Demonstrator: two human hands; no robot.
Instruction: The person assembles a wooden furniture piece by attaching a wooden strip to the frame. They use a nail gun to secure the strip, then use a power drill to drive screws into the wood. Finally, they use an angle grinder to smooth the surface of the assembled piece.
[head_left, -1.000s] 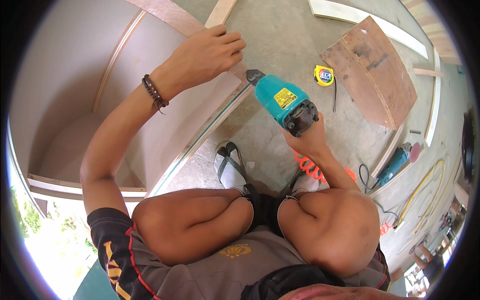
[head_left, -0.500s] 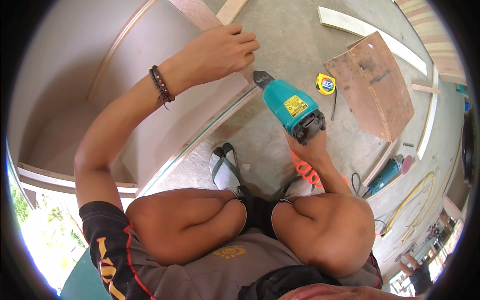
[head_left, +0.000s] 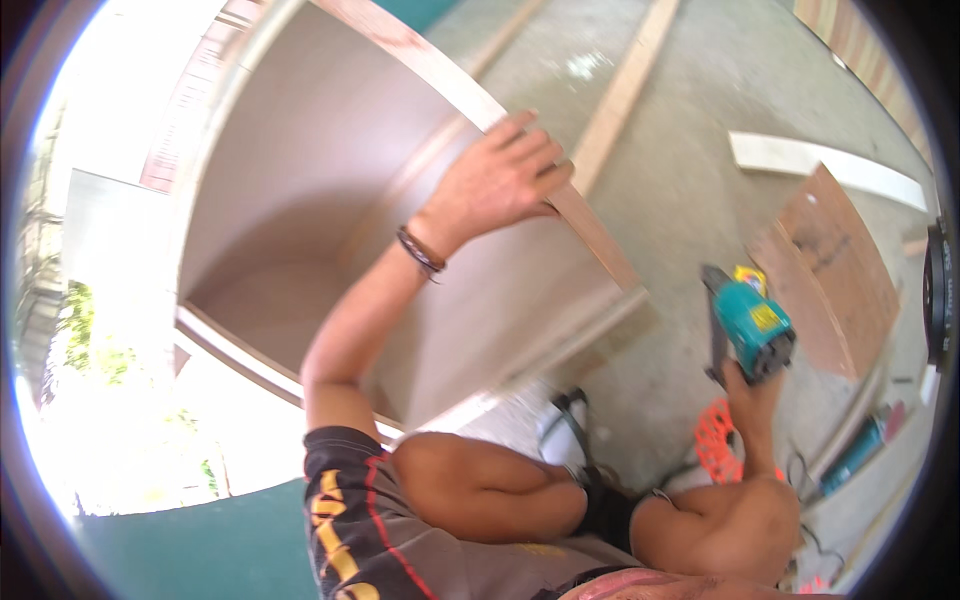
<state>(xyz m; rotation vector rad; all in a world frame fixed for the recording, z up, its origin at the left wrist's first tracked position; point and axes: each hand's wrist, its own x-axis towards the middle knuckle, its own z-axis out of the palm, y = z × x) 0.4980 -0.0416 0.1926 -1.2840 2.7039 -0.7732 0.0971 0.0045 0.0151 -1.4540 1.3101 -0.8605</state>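
Count, floor + person:
- 1 plywood cabinet box (head_left: 330,230), open side up
- 2 hands: left hand (head_left: 505,175) on the box's top edge, right hand (head_left: 752,395) round 1 teal power tool (head_left: 750,325)
- 1 bracelet (head_left: 420,252)
- 1 orange coiled hose (head_left: 718,440)
- 1 brown board (head_left: 835,270), floor right side
- 1 white strip (head_left: 830,168), floor far right
- 2 long wood battens (head_left: 625,90), far edge of floor
- 1 more teal tool (head_left: 855,452), near right edge
- 1 shoe (head_left: 562,425) in view

The right hand (head_left: 752,400) is mostly hidden behind the teal power tool (head_left: 750,325); its fingers cannot be made out. The whole view is motion-blurred; the tool's tip is too smeared to tell.
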